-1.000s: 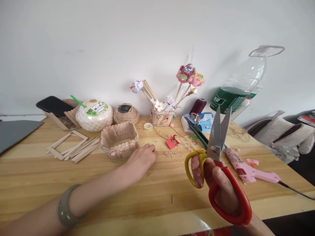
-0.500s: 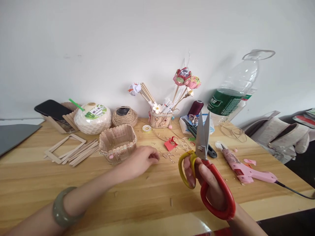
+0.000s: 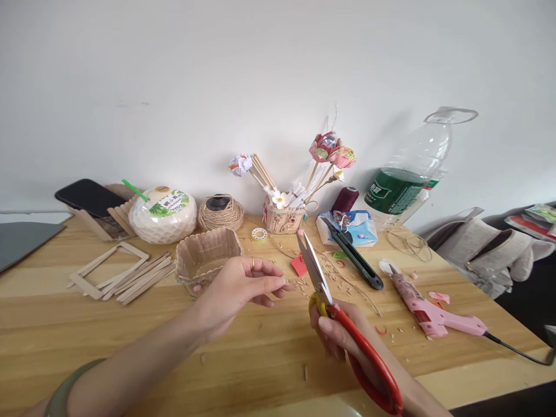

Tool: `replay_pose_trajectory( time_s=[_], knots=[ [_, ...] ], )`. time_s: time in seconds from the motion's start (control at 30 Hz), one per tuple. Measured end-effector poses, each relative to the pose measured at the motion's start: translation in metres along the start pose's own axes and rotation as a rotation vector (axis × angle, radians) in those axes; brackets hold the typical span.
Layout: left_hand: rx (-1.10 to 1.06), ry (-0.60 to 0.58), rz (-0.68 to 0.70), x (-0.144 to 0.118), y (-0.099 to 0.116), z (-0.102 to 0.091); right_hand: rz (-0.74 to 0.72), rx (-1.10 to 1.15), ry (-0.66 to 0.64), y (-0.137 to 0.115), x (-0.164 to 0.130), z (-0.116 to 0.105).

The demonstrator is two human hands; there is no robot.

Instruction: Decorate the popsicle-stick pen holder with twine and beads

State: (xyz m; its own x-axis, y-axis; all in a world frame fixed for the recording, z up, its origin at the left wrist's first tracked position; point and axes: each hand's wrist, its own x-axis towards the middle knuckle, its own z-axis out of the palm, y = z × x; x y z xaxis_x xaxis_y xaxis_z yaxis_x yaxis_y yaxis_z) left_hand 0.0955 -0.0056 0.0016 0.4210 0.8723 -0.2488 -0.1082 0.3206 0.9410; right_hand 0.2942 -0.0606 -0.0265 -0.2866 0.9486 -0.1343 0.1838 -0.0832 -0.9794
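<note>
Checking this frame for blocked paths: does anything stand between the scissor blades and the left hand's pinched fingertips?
Nothing visible does. The scissors in the right hand point toward the left hand; only open air above the table separates them.

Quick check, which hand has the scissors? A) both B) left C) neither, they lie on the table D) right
D: the right hand grips the red and yellow handles of the scissors, blades pointing up; the left hand is apart, fingertips pinched together.
</note>
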Motion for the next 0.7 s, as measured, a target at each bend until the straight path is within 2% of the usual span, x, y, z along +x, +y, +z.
replay_pose_trajectory(
  time_s=[0.2, 0.33, 0.5, 0.7],
  knots=[
    [-0.067, 0.021, 0.014, -0.001, 0.008, -0.003, 0.053, -0.158, -0.047, -0.013, -0.005, -0.001],
    [-0.036, 0.019, 0.04, -0.001, 0.011, -0.006, 0.113, -0.288, -0.117, -0.022, -0.005, 0.001],
    [-0.01, 0.024, 0.039, -0.001, 0.014, -0.007, 0.18, -0.365, -0.08, -0.027, -0.005, 0.004],
    [-0.004, 0.077, 0.024, -0.001, 0.014, -0.008, 0.178, -0.421, -0.077, -0.019, -0.005, 0.002]
  ],
)
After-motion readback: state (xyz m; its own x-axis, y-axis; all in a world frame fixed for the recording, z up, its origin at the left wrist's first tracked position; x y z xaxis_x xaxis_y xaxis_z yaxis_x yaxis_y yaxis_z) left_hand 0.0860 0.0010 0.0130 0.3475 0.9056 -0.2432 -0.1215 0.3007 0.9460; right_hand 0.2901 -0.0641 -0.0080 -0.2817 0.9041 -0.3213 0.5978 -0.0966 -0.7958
